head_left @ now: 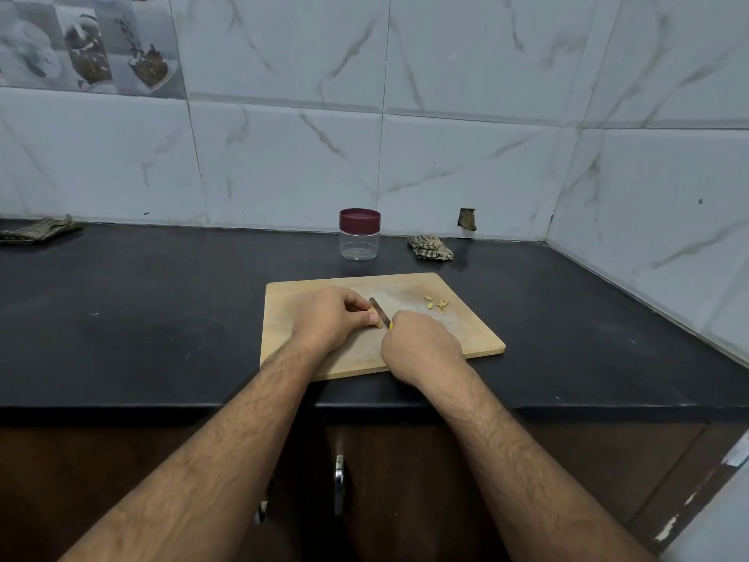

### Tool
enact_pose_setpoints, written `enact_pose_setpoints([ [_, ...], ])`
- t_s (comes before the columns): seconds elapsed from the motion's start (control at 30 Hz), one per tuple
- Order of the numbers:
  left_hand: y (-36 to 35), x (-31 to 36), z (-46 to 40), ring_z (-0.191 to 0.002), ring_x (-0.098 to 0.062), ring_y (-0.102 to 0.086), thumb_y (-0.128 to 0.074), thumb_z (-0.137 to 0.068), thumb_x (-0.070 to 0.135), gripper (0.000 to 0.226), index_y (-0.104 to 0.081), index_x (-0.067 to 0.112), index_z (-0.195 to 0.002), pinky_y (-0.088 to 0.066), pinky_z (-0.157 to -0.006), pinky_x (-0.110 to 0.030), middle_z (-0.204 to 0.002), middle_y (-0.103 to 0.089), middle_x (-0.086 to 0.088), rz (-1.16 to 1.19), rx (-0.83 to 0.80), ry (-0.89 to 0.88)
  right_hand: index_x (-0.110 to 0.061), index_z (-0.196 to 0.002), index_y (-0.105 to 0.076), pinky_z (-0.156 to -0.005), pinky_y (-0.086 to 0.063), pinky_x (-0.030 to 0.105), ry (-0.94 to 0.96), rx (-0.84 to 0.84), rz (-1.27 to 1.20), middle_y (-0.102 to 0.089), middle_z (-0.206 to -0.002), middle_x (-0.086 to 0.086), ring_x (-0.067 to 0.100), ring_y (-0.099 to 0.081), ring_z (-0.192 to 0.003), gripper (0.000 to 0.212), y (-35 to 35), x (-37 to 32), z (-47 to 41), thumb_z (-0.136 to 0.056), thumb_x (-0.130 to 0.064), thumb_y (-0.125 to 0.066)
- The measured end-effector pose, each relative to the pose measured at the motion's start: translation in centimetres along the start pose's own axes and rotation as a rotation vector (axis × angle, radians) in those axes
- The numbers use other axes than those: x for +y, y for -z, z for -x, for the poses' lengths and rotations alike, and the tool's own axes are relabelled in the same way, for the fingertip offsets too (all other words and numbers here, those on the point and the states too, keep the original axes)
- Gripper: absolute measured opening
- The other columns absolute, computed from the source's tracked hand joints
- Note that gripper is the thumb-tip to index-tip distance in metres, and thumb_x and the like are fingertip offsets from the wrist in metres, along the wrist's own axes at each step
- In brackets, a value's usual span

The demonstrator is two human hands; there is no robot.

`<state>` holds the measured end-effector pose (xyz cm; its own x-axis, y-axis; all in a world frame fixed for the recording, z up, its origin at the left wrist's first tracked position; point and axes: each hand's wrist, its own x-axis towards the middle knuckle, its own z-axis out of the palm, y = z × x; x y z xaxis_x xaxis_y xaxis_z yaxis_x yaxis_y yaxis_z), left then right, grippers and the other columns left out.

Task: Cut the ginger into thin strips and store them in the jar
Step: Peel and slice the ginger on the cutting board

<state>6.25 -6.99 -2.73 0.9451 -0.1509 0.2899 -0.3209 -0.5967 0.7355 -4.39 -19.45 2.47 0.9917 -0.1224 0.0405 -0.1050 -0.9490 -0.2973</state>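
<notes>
A: Okay, quick, where's the ginger?

B: A small piece of ginger (pixel 376 320) lies on the wooden cutting board (pixel 466 334), mid-board, mostly hidden under the left hand (pixel 330 318). Only a yellowish end shows by the fingertips.

A: Left grip?

B: Fingers curled down, thumb and forefinger pinching the ginger against the board.

A: Right?

B: The right hand (pixel 419 346) is closed round the handle of a small knife (pixel 379 312). The handle is almost all covered, just a yellow bit peeking out by the knuckles. The blade angles away to the upper left and sits right at the ginger, just beside the left fingertips. Can't tell if the edge is into the piece or only touching.

A: Anything already cut?

B: A few pale ginger scraps (pixel 437 304) lie near the board's far right corner, apart from both hands.

A: Jar?

B: A clear plastic jar (pixel 359 245) with its maroon lid (pixel 360 219) on stands upright on the black table (pixel 142 318) behind the board, near the tiled wall (pixel 466 156). It looks empty.

A: Other stuff?

B: A crumpled checked cloth (pixel 430 247) sits right of the jar, and another folded cloth (pixel 38 229) lies at the far left against the wall. Both forearms are bare.
</notes>
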Motion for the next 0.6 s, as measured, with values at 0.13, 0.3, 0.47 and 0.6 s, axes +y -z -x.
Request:
enact_pose_setpoints([
  [0.13, 0.1, -0.1, 0.0, -0.089, -0.003, -0.065, -0.084, -0.075, 0.036, 0.014, -0.071, 0.040, -0.070, -0.052, -0.088, -0.039, -0.086, -0.073, 0.018, 0.009, -0.011, -0.001, -0.015, -0.123, -0.055, -0.075, -0.039, 0.032, -0.001, -0.022, 0.028, -0.061, -0.120, 0.006, 0.025, -0.057, -0.109, 0.028, 0.0, -0.1, -0.1, -0.100, -0.016, -0.041],
  [0.3, 0.2, -0.1, -0.3, -0.089, -0.004, -0.066, -0.085, -0.073, 0.037, 0.015, -0.072, 0.041, -0.067, -0.053, -0.088, -0.041, -0.084, -0.072, 0.019, 0.018, -0.018, 0.024, -0.015, -0.125, -0.054, -0.077, -0.041, 0.032, -0.025, -0.074, 0.088, -0.061, -0.122, 0.005, 0.024, -0.057, -0.110, 0.028, 0.0, -0.2, -0.6, -0.101, -0.016, -0.042],
  [0.47, 0.1, -0.2, -0.5, -0.090, -0.005, -0.065, -0.085, -0.074, 0.037, 0.017, -0.071, 0.042, -0.066, -0.053, -0.087, -0.040, -0.085, -0.072, 0.020, -0.003, -0.019, 0.026, -0.016, -0.124, -0.055, -0.076, -0.044, 0.033, -0.023, -0.090, 0.104, -0.061, -0.118, 0.005, 0.023, -0.059, -0.105, 0.026, -0.3, -0.2, -1.4, -0.101, -0.017, -0.043],
  [0.6, 0.0, -0.5, -0.8, -0.091, -0.005, -0.065, -0.084, -0.074, 0.038, 0.009, -0.077, 0.037, -0.080, -0.053, -0.087, -0.038, -0.090, -0.073, 0.018, -0.015, -0.018, 0.022, -0.015, -0.121, -0.056, -0.074, -0.045, 0.034, -0.012, -0.114, 0.102, -0.059, -0.106, 0.004, 0.023, -0.057, -0.096, 0.024, -0.4, -0.2, -2.2, -0.100, -0.017, -0.044],
])
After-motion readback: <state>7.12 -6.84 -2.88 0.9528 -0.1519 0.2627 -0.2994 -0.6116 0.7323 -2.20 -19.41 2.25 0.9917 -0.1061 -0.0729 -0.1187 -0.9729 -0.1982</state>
